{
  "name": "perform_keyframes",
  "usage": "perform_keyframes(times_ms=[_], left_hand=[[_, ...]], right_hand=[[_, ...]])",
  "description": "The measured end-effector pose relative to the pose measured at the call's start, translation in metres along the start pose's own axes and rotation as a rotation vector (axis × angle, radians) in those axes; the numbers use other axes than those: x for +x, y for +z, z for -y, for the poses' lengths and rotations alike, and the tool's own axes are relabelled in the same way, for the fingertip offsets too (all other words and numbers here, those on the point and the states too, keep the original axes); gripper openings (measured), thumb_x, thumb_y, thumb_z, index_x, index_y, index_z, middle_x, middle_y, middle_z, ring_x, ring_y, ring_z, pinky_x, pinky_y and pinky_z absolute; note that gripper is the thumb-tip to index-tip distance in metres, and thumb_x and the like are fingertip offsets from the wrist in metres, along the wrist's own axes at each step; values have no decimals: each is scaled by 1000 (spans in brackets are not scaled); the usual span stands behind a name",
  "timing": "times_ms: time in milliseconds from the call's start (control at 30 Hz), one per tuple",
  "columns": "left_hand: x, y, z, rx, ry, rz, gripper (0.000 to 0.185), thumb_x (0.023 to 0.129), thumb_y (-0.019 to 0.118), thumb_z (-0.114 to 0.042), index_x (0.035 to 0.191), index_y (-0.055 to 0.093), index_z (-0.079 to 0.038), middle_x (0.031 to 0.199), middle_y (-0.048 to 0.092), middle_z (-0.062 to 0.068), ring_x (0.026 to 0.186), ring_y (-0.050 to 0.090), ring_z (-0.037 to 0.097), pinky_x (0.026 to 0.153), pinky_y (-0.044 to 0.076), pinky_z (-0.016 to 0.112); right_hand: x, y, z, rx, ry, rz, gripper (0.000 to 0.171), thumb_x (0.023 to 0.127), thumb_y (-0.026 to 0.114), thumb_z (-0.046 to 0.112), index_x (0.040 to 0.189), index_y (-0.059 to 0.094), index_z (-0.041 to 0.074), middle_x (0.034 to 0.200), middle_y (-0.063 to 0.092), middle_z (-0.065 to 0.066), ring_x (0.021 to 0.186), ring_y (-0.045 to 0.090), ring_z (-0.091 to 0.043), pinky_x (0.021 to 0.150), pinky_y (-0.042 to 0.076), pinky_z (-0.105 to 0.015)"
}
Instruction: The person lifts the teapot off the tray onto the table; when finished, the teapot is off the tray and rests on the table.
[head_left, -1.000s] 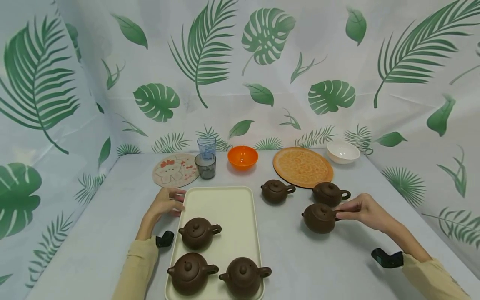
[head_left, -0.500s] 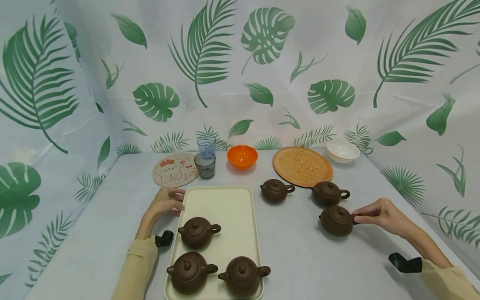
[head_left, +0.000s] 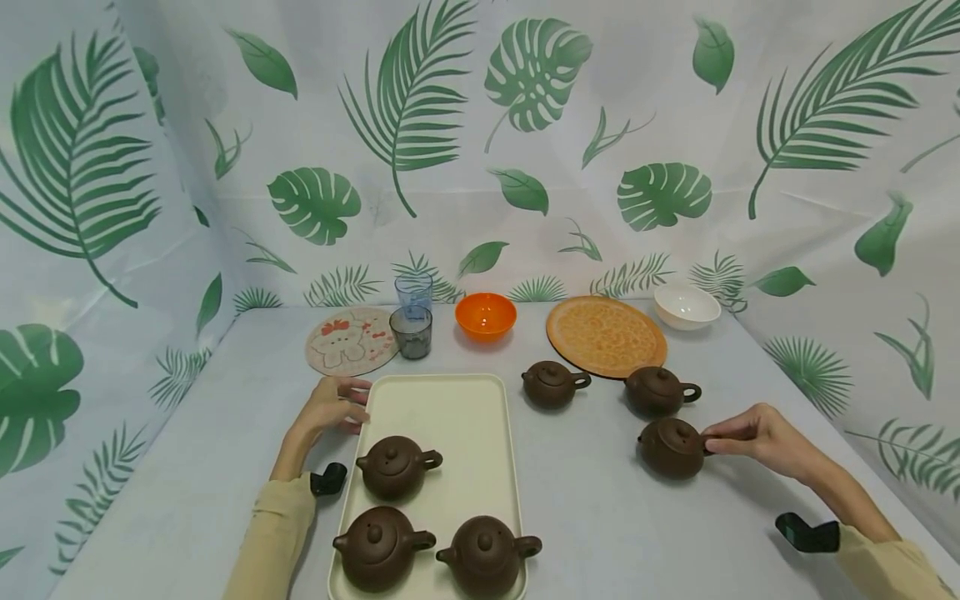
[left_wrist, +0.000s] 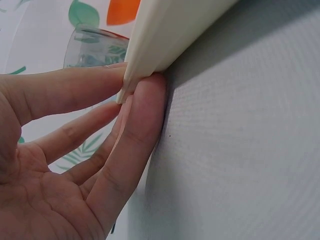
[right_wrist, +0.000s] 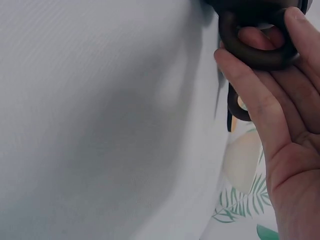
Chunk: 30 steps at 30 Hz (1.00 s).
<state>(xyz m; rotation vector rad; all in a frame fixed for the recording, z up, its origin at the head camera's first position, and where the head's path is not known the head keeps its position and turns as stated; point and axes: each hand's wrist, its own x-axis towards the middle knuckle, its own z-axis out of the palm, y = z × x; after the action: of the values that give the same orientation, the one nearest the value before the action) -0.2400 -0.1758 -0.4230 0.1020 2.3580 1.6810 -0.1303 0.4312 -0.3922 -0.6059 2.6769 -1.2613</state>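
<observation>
- My right hand pinches the ring handle of the near teapot; the right wrist view shows one finger through the ring and the thumb over its outer edge.
- That teapot stands on the desk, to the right of the tray and well apart from it, spout pointing left and lid on.
- My left hand rests at the tray's far left corner. In the left wrist view its fingers are nearly straight and relaxed, touching the tray's rim from the side and below; they do not curl round it.
- Three teapots stand on the tray: one at its middle left and two side by side at its near end.
- Two more teapots stand on the desk beyond my right hand: one just right of the tray's far end, the other just behind the pot I hold.
- Along the back of the desk I see a round cartoon coaster, a dark glass with a clear cup behind it, an orange bowl, an orange patterned mat and a white bowl.
- A leaf-print cloth hangs behind and to both sides.
</observation>
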Motion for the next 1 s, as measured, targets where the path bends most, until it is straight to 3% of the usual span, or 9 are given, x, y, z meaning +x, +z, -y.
perform_keyframes(times_ms=[333,567,700,833,1000], left_hand=[[0,0,1,-7,-1,6,58,68,66,15,124,52,15,104,61,29,72,64,19,59,61,36],[0,0,0,-6,-5,2,58,69,66,15,125,52,15,105,60,28,72,64,19,59,61,36],[-1,-1,-1,-1,-5,0,58,69,66,15,125,52,15,105,60,29,72,64,20,60,61,36],[-1,0,-1,0,-2,2,58,69,67,14,125,52,15,106,60,30,72,64,19,60,61,36],[-2,0,-1,-6,-1,3,58,68,67,14,125,52,15,104,61,29,70,64,19,60,61,36]], right_hand=[[1,1,6,-61,76,-4,20,86,67,3,100,70,-12,90,74,5,80,68,-3,67,55,-17],[7,1,23,-84,94,-148,21,87,67,6,103,70,-9,91,74,3,82,68,-1,70,53,-12],[20,8,44,-85,99,-204,25,88,68,9,106,70,-7,93,74,2,85,66,3,70,54,-13],[41,22,69,-73,45,-197,23,88,68,10,106,71,-5,95,74,-5,86,65,4,71,56,-16],[71,46,97,-4,6,-138,23,87,69,13,104,72,-3,96,73,-13,85,69,-10,72,58,-21]])
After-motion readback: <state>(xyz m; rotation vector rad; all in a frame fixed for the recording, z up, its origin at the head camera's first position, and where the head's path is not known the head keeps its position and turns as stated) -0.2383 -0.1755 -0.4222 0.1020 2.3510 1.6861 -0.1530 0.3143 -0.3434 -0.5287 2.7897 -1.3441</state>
